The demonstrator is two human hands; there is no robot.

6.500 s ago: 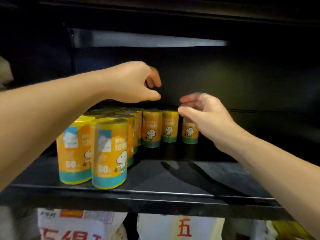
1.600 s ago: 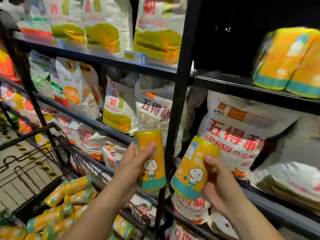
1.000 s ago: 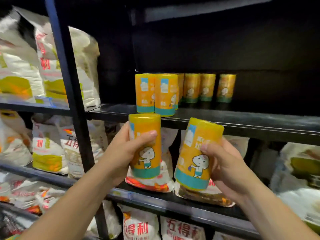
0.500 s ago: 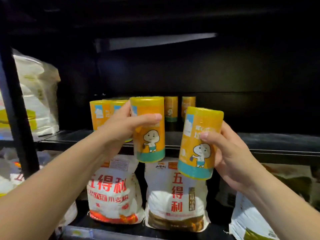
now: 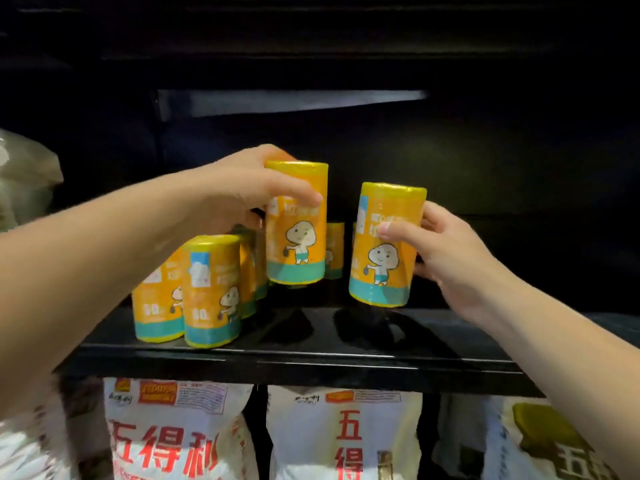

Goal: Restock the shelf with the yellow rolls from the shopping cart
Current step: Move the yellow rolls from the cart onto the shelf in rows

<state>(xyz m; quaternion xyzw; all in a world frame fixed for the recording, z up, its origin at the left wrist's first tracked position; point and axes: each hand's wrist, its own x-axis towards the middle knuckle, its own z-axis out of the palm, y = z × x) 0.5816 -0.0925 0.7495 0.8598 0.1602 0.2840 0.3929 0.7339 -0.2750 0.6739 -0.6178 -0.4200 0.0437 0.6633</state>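
Fingers of both hands are curled, each hand round one roll. At the far left edge is a pale, blurred bag point(image 5: 27, 174). Under the left forearm, a cluster of yellow-orange cylindrical rolls point(image 5: 212, 289) in glossy wrap stands upright at the left of the black metal shelf board point(image 5: 311, 355). Each has a teal band at the foot and a cartoon figure. The front two stand just beside each other near the board's front edge, with more in file behind them.

The left hand point(image 5: 242, 192) grips the left roll point(image 5: 296, 233), of the same kind, near its top, with the thumb across the front and the fingers behind. It is close to upright and clear of the board, its shadow beneath it. Between the two held rolls, further rolls point(image 5: 335, 251) stand at the back of the shelf.

The right roll point(image 5: 384, 251) tilts slightly, top to the right, also above the board. The right hand point(image 5: 450, 258) holds it from the right side, thumb on the front.

On the level below stands a white flour bag with red characters point(image 5: 180, 441). To its right are a second white bag point(image 5: 343, 434) and a third bag with a yellow patch point(image 5: 547, 441).
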